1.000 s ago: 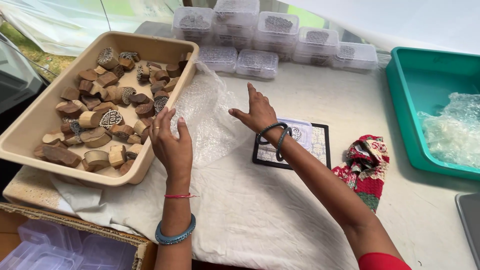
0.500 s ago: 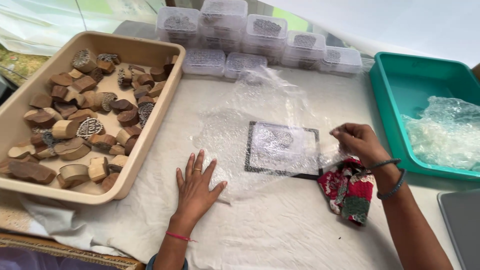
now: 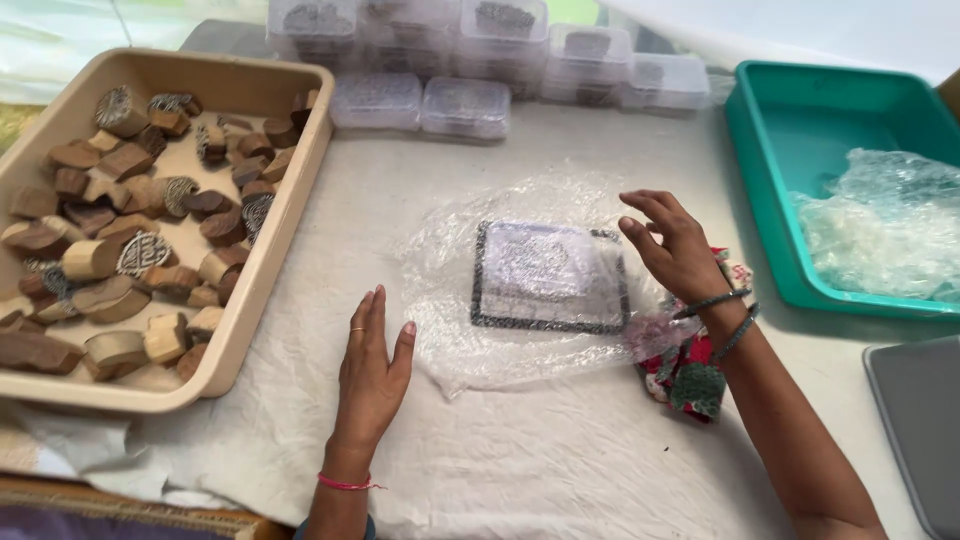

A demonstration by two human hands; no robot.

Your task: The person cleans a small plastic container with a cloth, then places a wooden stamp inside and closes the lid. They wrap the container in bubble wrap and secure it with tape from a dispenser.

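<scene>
1. Lying flat over a square dark-bordered block (image 3: 548, 275), a sheet of bubble wrap (image 3: 450, 250) is covering it loosely (no fold made yet, edges lying free).
2. Left hand (image 3: 372, 365) is pressing flat on the white cloth (image 3: 520, 460), fingers together, holding nothing.
3. Right hand (image 3: 678, 245) is hovering spread at the wrap's edge, empty.
4. Carved wooden blocks (image 3: 130, 250) are filling the beige tray (image 3: 285, 200).

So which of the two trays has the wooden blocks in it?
The beige tray at the left edge of the table, beside the left hand, is filled with wooden blocks. The teal tray at the right holds only crumpled clear plastic.
</scene>
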